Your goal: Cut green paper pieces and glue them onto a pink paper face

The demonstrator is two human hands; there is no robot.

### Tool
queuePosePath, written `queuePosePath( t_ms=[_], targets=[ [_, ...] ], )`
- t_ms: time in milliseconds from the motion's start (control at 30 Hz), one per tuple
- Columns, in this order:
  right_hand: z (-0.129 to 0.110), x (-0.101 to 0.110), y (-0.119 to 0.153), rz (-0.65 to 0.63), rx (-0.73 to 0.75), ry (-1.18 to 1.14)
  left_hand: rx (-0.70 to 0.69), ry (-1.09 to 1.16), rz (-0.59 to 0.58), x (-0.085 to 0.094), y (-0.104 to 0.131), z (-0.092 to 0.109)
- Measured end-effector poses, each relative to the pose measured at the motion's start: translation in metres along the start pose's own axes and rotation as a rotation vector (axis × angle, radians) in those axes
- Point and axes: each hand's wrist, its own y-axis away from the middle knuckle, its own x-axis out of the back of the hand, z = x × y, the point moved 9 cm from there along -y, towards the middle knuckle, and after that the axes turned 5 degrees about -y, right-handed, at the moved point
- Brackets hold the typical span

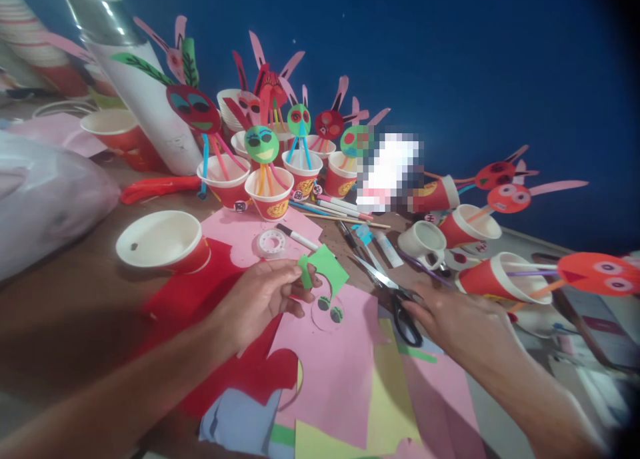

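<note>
My left grip (265, 292) pinches the green paper (336, 267) at its left edge; my right grip (447, 312) clamps the scissors (406, 320) by the handles.

Several objects on a brown table (95, 296)
A whitish, translucent plastic bag (45, 206) lies toward the left edge, a tall white cylindrical bottle (143, 102) toward the far left corner, a white ceramic mug (423, 239) toward the right.

Craft wkspace, tbl (95, 299) w/ col. ppr (340, 379), 1 pr scissors (395, 296), markers (345, 207), cup puppets (262, 146)
</note>
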Motion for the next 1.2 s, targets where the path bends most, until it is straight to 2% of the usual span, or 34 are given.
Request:
queuePosePath(
  t_ms=[67,167,233,333,467,600,700,867,1000,1200],
  targets=[
    [-0.016,0.011,0.001,0.034,0.037,0.008,0.003,0.007,-0.029,-0.002,-0.001,-0.003],
    [-0.056,0.039,0.000,0.188,0.178,-0.375,0.012,0.043,-0.068,-0.005,-0.002,-0.008],
    [-0.081,0.043,-0.005,0.190,0.255,-0.533,0.014,0.073,-0.082,-0.008,-0.001,-0.011],
    [-0.106,0.041,-0.013,0.219,0.300,-0.554,-0.002,0.101,-0.094,-0.013,0.000,-0.010],
    [-0.120,0.030,-0.020,0.255,0.317,-0.410,0.011,0.127,-0.106,-0.018,0.002,-0.010],
    [-0.124,0.026,-0.020,0.282,0.330,-0.308,0.040,0.108,-0.094,-0.016,0.003,-0.013],
    [-0.118,0.024,-0.021,0.239,0.321,-0.386,0.041,0.060,-0.129,-0.020,0.004,-0.014],
    [-0.072,0.000,-0.037,-0.008,0.095,-0.851,0.102,-0.029,-0.094,-0.018,0.006,-0.019],
    [-0.050,-0.015,-0.050,-0.089,0.078,-0.907,0.143,-0.107,-0.080,-0.015,0.005,-0.024],
    [-0.064,-0.018,-0.055,-0.077,0.132,-0.870,0.149,-0.176,-0.080,-0.016,0.006,-0.023]
  ],
)
